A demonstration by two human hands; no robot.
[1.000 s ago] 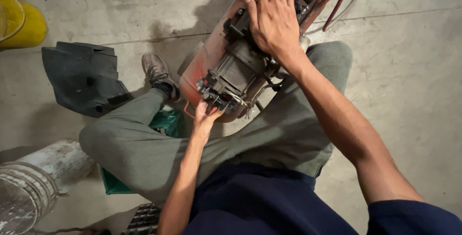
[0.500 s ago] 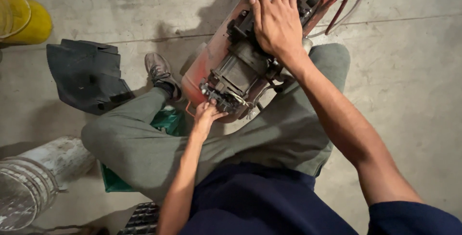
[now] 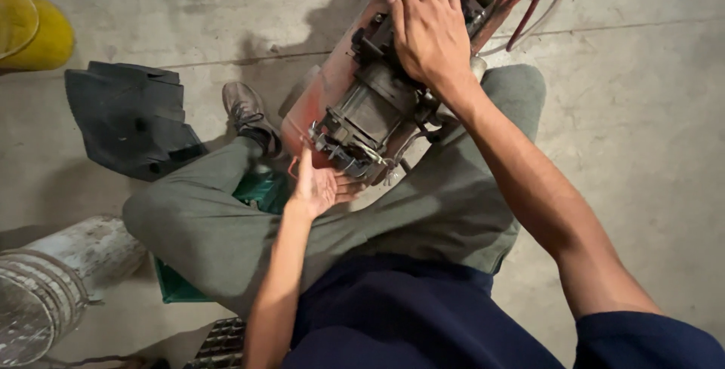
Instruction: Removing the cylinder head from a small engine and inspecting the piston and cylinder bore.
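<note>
While right hand (image 3: 429,33) stays flat on motor (image 3: 370,112), left hand (image 3: 317,188) has opened.

Dim, warm indoor light; soft shadows fall on the concrete floor (image 3: 649,150) toward the upper left of the frame. Mostly sharp, slight wide-angle stretch at the edges.

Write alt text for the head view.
A seated person's right hand lies flat on a red motor unit held between the legs, while the left hand touches its lower end. A dark mat lies on the concrete floor.
</note>
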